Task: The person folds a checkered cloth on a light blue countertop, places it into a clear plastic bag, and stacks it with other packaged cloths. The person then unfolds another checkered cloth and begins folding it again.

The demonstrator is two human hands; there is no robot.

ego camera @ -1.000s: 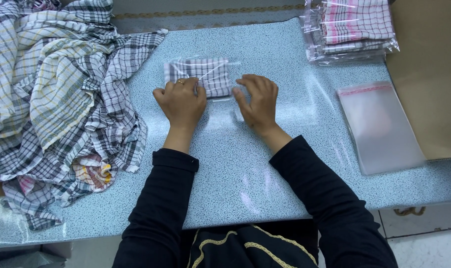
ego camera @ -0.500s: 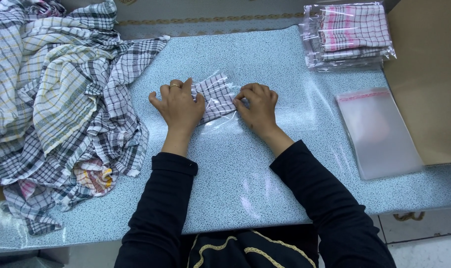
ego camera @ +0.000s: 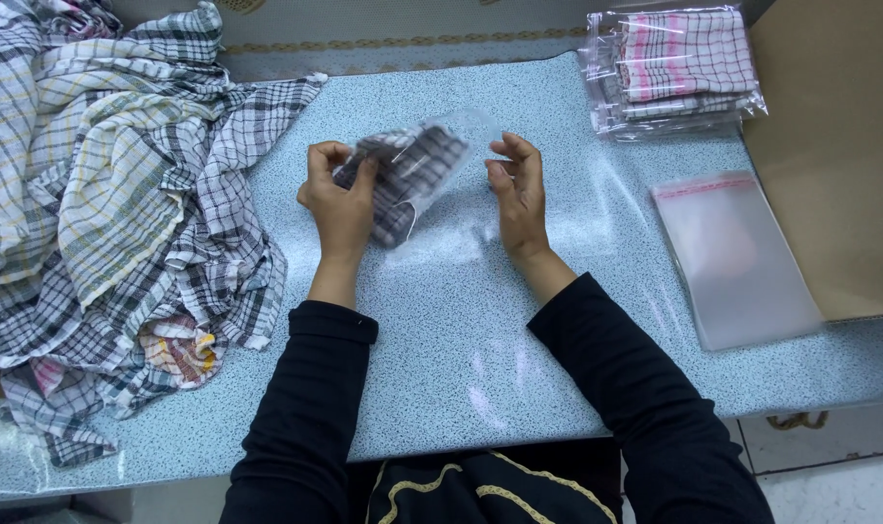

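Now lifted off the speckled blue table (ego camera: 461,369), a folded checked cloth in a clear plastic bag (ego camera: 407,175) tilts in the air between the person's two hands; a second ago it lay flat on the tabletop with both palms pressing beside it. From left to right: a loose heap of checked cloths (ego camera: 111,213) covers the left end of the table, unmoved, its left and far edges cut off by the frame. Just to its right the left hand (ego camera: 339,199) grips the near left end of the bagged cloth, fingers curled around it, where earlier it rested knuckles-up on the table. The bag's far open end rises toward the right, and its clear film is hard to trace against the shiny tabletop. The right hand (ego camera: 519,189) has come off the table too and hangs just beside the bag with fingers loosely bent and spread, holding nothing; whether a fingertip touches the film cannot be told. Farther right, a stack of already bagged cloths (ego camera: 679,68) sits at the far right corner, and nearer lies a flat pile of empty clear bags (ego camera: 737,257), both where they were. A brown cardboard sheet (ego camera: 839,155) runs off the right edge. Black sleeves hide both wrists.
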